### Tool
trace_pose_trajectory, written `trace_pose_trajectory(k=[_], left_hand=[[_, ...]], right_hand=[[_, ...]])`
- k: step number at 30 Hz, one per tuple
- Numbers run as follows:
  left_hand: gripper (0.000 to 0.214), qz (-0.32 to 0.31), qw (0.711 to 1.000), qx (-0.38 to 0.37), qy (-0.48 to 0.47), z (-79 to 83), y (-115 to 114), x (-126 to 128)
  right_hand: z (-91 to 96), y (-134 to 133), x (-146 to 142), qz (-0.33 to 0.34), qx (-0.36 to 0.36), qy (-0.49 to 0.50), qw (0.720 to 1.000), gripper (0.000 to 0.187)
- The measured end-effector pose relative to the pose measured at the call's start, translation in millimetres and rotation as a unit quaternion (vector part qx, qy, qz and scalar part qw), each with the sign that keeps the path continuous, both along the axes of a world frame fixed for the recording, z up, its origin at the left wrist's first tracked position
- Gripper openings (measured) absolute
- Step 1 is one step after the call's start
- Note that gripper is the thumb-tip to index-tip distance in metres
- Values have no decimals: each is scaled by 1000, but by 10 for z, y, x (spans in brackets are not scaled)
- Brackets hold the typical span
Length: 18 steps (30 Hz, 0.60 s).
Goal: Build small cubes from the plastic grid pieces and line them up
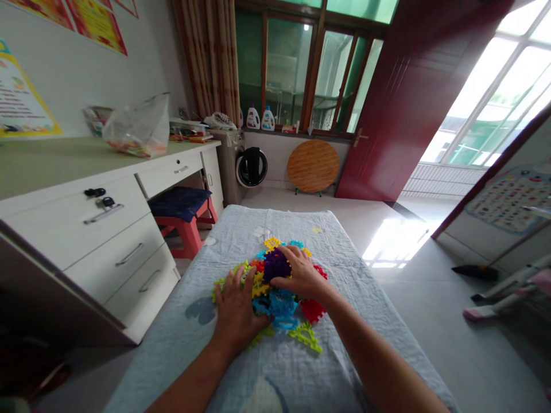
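Note:
A heap of colourful plastic pieces with toothed edges, like toy gears, lies on a cloth-covered table (pixel 206 355). My right hand (pixel 305 276) has its thumb and fingers around dark purple toothed pieces (pixel 275 266) on top of the heap. On the left side, my left hand (pixel 236 310) rests with fingers spread over yellow and lime pieces, partly covering them. Blue pieces (pixel 283 307) sit between the hands. A red gear (pixel 313 311) lies below my right wrist, and a lime piece (pixel 306 337) is nearest to me. Yellow pieces (pixel 272 244) show at the far side.
To the left stands a white desk (pixel 116 252) bearing a clear plastic bag (pixel 142 129). A pink stool (pixel 187 229) with a dark seat is tucked beside it. Beyond are a washing machine (pixel 232 155), a round wooden board (pixel 313 166) and a red door (pixel 400 103).

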<state>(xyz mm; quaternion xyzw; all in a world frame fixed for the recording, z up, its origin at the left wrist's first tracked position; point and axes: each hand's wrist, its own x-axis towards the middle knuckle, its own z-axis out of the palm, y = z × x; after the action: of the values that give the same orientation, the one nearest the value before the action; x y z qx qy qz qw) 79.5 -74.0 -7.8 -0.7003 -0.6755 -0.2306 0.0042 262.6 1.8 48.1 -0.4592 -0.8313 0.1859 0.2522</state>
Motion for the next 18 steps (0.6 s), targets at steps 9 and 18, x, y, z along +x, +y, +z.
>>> trace_pose_trajectory(k=[9,18], left_hand=[[103,-2,1000,-26,11,35,96,-213],[111,-81,992,-93,-3,105,327,-395]], right_hand=[[-183,52,766,-29,-105,-99,989,125],[-407,89,670,-8,-104,-107,989,130]])
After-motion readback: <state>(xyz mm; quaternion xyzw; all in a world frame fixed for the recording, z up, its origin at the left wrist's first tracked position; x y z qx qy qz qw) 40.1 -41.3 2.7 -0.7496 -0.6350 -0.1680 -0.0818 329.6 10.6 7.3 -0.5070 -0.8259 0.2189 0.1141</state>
